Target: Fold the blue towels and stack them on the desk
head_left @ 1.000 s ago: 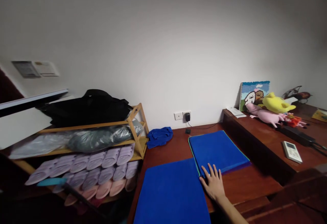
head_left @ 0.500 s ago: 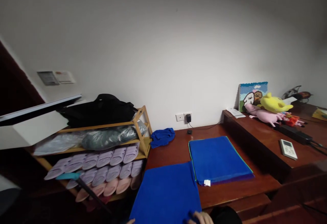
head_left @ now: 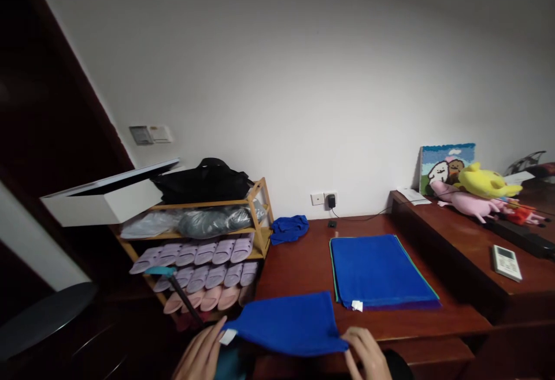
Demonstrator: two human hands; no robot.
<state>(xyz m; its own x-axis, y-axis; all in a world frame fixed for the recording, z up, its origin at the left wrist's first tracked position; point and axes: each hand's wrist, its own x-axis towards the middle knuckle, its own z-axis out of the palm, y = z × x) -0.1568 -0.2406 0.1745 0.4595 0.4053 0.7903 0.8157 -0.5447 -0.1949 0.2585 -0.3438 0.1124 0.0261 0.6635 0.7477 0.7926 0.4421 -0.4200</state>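
A blue cloth (head_left: 288, 319) stretches between my two hands at the bottom of the view, its near edge lifted and sagging in the middle. My left hand (head_left: 202, 350) pinches its left near corner, where a white tag (head_left: 228, 336) hangs. My right hand (head_left: 366, 352) grips the right near corner between thumb and fingers. Just beyond my right hand lies a neat stack of flat cloths (head_left: 381, 270), blue on top with green and purple edges showing and a white tag at the front. A crumpled blue cloth (head_left: 289, 229) lies against the wall.
The reddish-brown wooden table (head_left: 295, 264) meets a shoe rack (head_left: 260, 218) of slippers on its left. A white box (head_left: 108, 200) and a black bag (head_left: 203, 182) sit on the rack. On the raised ledge at right are plush toys (head_left: 485, 186) and a remote control (head_left: 506, 262).
My hands have come further into view, raising the near edge of the blue cloth, which now shows its white tag. The camera has turned left, so the surroundings appear shifted right.
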